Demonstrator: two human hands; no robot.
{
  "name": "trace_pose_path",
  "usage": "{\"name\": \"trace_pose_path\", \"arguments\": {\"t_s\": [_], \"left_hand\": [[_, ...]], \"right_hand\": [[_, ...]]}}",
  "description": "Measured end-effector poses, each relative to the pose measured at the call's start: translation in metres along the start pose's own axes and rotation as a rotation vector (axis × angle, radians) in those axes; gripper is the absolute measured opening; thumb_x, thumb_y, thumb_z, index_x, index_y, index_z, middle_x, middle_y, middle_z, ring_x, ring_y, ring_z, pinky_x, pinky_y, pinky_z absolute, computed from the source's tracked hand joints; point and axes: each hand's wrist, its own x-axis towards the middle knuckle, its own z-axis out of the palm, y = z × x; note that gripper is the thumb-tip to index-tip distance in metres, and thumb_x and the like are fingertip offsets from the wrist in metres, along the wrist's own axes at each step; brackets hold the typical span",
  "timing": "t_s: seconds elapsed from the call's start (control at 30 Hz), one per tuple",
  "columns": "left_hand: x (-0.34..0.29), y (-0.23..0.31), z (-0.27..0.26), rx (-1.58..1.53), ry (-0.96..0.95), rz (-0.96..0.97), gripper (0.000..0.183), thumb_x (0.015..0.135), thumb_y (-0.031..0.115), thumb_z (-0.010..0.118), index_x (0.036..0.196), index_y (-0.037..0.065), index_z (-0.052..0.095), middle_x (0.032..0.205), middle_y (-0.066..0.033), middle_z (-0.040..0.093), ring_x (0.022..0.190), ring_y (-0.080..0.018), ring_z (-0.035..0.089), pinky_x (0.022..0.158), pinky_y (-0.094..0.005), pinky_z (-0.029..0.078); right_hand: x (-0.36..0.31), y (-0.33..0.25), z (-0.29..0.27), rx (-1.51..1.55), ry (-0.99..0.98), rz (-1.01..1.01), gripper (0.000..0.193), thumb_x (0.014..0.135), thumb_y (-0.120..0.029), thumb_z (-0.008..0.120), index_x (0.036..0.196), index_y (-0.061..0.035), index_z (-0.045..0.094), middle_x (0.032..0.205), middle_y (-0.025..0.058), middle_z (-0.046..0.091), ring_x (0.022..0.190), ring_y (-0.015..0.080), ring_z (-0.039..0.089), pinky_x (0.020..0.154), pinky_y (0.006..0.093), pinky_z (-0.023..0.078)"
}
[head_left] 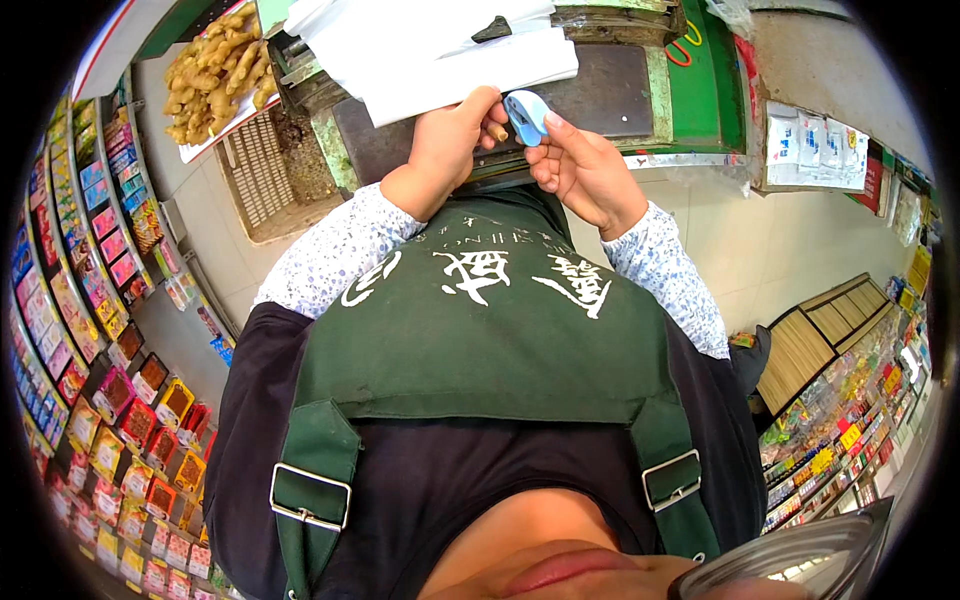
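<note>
A small rounded light-blue tool point(524, 116), which looks like a mini stapler, is pinched between the thumb and fingers of my right hand point(588, 172). Just to its left, my left hand point(450, 135) is closed, its fingers curled inward; whatever they may hold is hidden. White paper sheets point(470, 75) lie loosely stacked just beyond my left hand, and their near edge reaches it. Both hands are over the near part of a dark, worn board point(610, 92) with green edges.
Ginger roots point(220, 75) are piled at the far left, above a tan plastic crate point(250, 175). White packets point(815, 150) lie on a surface at the right. Shelves of colourful packaged goods point(130, 420) line the left side, with more goods at lower right.
</note>
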Motion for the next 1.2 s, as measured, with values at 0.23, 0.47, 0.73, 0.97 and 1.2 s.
{"name": "trace_pose_path", "arguments": {"t_s": [0.23,0.47,0.73,0.97,1.2], "left_hand": [[0.003,0.004,-0.001,-0.024,0.035,-0.029,0.022,0.088,0.018,0.067,0.072,0.003,0.065,0.068,-0.0042,0.063,0.055,-0.0117,0.054,0.052,-0.0248,0.043],[0.003,0.004,-0.001,0.01,0.022,-0.029,0.022,0.087,0.016,0.069,0.07,0.004,0.063,0.065,-0.0035,0.06,0.053,-0.0111,0.05,0.05,-0.025,0.039],[0.001,0.001,0.003,0.015,0.045,-0.024,0.016,0.091,0.017,0.068,0.081,0.005,0.064,0.071,-0.0013,0.059,0.057,-0.0092,0.047,0.05,-0.0236,0.034],[-0.003,0.0,0.005,0.106,0.042,0.039,0.014,0.091,0.019,0.07,0.088,0.006,0.066,0.072,-0.0017,0.061,0.059,-0.0099,0.053,0.052,-0.0229,0.038],[0.0,-0.006,-0.005,0.119,0.044,0.096,0.013,0.09,0.015,0.072,0.09,0.004,0.066,0.073,-0.0022,0.062,0.059,-0.0113,0.056,0.053,-0.024,0.041]], "right_hand": [[0.005,0.0,0.009,-0.041,0.039,-0.024,0.035,0.1,-0.036,0.061,0.094,-0.0018,0.063,0.08,0.0048,0.064,0.065,0.0102,0.058,0.057,0.0224,0.046],[0.008,-0.003,0.007,-0.169,0.001,-0.018,0.037,0.104,-0.037,0.053,0.098,-0.0011,0.063,0.08,0.0035,0.065,0.064,0.0096,0.059,0.055,0.0211,0.047],[-0.001,-0.016,0.012,-0.111,0.022,-0.143,0.032,0.1,-0.03,0.061,0.109,0.0006,0.064,0.099,0.0062,0.067,0.09,0.0145,0.064,0.081,0.0282,0.052],[0.03,-0.002,0.026,0.079,0.034,-0.256,0.031,0.1,-0.029,0.061,0.115,-0.0033,0.066,0.11,0.0052,0.069,0.104,0.0153,0.06,0.092,0.0322,0.045],[0.029,-0.005,-0.002,0.085,0.114,-0.348,0.028,0.099,-0.023,0.062,0.115,-0.0003,0.066,0.109,0.0072,0.069,0.104,0.0176,0.062,0.092,0.0323,0.046]]}}
